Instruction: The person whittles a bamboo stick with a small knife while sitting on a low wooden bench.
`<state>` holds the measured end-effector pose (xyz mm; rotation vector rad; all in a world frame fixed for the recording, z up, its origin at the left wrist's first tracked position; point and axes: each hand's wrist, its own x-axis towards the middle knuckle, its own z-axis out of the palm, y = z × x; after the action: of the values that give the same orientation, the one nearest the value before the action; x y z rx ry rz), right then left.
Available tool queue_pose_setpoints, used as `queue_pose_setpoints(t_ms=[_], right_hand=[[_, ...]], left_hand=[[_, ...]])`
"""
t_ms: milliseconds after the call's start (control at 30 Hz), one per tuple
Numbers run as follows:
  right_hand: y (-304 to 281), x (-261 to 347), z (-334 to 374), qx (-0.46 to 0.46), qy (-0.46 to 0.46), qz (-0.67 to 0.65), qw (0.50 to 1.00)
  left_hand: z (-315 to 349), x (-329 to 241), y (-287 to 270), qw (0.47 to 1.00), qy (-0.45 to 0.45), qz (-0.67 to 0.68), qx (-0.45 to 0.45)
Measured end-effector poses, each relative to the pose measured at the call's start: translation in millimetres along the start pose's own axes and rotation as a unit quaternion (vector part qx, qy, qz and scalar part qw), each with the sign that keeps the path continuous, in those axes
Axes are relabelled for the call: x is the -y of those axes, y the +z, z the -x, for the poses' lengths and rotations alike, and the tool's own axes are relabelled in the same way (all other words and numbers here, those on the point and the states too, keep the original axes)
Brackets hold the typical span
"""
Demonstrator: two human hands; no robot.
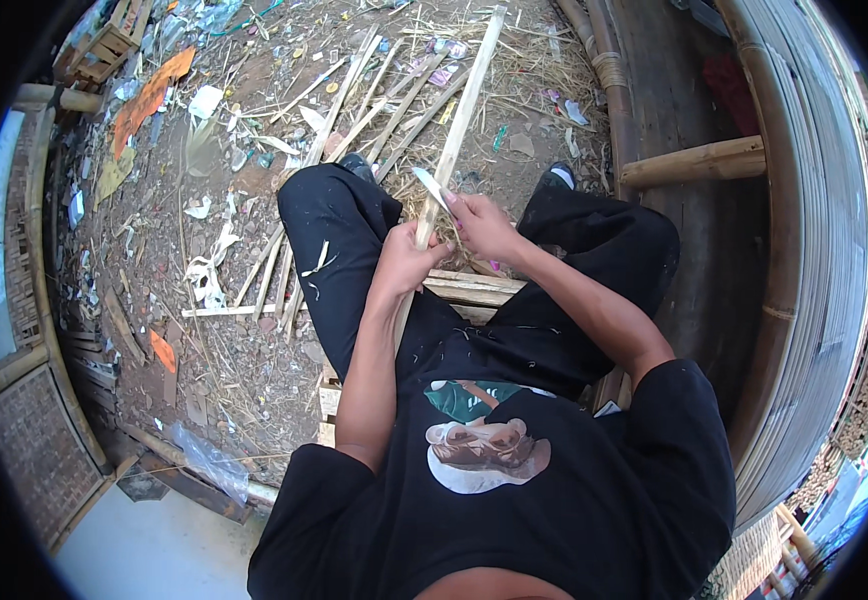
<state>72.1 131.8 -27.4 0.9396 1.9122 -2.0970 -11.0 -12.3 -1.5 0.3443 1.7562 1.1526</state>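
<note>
Between spread knees [322,190], the left hand [407,262] is curling tightly round a bamboo strip [466,110] pointing toward the far edge of the ground [144,270]; the right hand [484,228] is clasping a knife [431,185] across it, tip hanging in open room.

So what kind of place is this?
Probably an outdoor work yard: there's littered dirt ground, loose wooden strips lying about, and a woven panel with a bamboo frame at the left.
</note>
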Motion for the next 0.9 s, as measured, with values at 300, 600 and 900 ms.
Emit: queue_pose_setpoints(t_ms=[300,600,900], right_hand=[[-66,32,-43,-0.27,-0.221,0.179,0.92],[-54,37,-58,-0.302,-0.239,0.284,0.878],[-32,22,-39,-0.178,-0.216,0.266,0.922]], left_hand=[[6,-8,4,0.999,0.009,0.031,0.03],[3,-1,2,0.999,0.037,0.031,0.021],[5,-2,0,0.996,0.072,0.047,0.014]])
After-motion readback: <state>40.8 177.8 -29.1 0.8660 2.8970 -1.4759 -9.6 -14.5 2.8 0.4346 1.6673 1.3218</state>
